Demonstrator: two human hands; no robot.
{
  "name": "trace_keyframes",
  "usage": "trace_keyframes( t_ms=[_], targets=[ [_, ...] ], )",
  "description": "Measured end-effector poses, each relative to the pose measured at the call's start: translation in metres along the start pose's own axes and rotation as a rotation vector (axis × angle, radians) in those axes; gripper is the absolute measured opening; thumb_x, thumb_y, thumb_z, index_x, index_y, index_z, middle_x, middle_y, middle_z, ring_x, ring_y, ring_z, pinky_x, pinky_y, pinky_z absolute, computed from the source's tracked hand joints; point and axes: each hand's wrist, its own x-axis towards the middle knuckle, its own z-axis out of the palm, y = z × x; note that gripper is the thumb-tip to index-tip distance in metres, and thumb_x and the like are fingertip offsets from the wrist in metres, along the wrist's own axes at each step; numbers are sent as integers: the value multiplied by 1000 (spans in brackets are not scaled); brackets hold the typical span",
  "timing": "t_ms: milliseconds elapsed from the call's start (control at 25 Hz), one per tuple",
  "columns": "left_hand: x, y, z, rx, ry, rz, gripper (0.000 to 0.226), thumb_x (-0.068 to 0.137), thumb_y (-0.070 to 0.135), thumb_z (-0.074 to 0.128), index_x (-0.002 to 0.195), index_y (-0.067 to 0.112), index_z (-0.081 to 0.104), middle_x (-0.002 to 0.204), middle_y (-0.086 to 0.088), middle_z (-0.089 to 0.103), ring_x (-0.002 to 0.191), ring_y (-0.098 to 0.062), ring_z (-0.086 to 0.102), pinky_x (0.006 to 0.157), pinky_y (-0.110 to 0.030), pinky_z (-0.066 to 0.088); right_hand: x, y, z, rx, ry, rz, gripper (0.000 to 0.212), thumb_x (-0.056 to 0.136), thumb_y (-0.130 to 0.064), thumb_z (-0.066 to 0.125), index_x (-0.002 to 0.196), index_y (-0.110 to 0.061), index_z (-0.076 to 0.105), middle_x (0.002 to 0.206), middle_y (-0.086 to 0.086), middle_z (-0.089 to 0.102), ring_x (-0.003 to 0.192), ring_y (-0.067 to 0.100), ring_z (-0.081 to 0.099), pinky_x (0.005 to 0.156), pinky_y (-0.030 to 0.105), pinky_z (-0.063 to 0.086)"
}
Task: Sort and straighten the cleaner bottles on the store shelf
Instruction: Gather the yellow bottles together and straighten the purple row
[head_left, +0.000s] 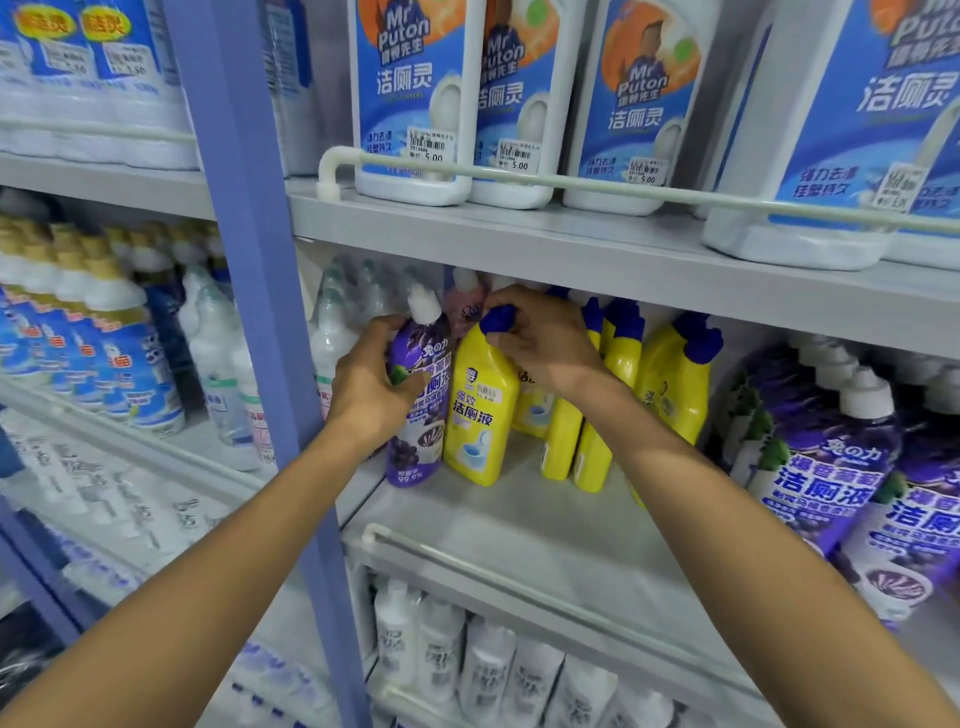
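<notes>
On the middle shelf (519, 525), my left hand (371, 382) grips a purple cleaner bottle (418, 415) with a white cap around its body. Right beside it stands a yellow bottle (480, 421) with a blue cap; my right hand (540, 338) holds it by the neck and cap. Both bottles stand toward the back left of the shelf, leaning slightly. More yellow bottles (670, 384) stand behind my right wrist, some tilted. A group of purple bottles (831, 452) fills the shelf's right side.
The shelf above holds big white Mr Puton jugs (415, 104) behind a rail (571, 184). A blue upright post (260, 291) divides this bay from the left bay of white bottles (119, 343). White bottles (467, 660) stand on the shelf below. A front rail (467, 561) edges the middle shelf.
</notes>
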Motion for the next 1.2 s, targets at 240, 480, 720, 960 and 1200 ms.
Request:
trace_keyframes(
  t_ms=[240, 480, 720, 960, 1200],
  targets=[
    [-4, -4, 13, -180, -114, 62, 57, 83, -4, 76, 132, 17, 55, 104, 12, 67, 89, -1, 67, 94, -40, 58, -69, 15, -69, -40, 50, 153, 34, 88, -11, 76, 120, -19, 70, 95, -4, 69, 81, 18, 69, 76, 29, 56],
    [-8, 13, 57, -211, -211, 95, 61, 82, 4, 77, 135, 25, 53, 118, 1, 71, 103, -14, 70, 97, -45, 57, -120, 31, -122, -365, 199, 238, 32, 85, -10, 77, 116, -17, 72, 97, 7, 77, 81, 30, 73, 80, 38, 57],
    [-13, 47, 99, 6, -196, 200, 62, 83, 16, 78, 138, 20, 51, 109, -9, 74, 95, -32, 70, 86, -37, 56, -129, 61, -125, -501, 282, 267, 39, 88, -15, 74, 126, -16, 66, 103, 16, 72, 85, 37, 69, 78, 43, 57],
    [-6, 43, 95, -2, -220, 188, 63, 80, 22, 80, 135, 19, 50, 115, -7, 74, 101, -30, 70, 90, -42, 57, -129, 61, -115, -282, 329, 301, 54, 84, -21, 77, 135, -20, 58, 107, 10, 72, 88, 28, 72, 81, 47, 59],
    [-2, 29, 71, -162, -342, 85, 64, 82, 2, 80, 139, 8, 52, 118, 2, 62, 94, 6, 64, 90, -23, 56, -144, 31, -116, -142, 453, 367, 65, 85, -33, 82, 142, -17, 53, 128, 2, 65, 107, 17, 67, 90, 38, 59]
  ],
)
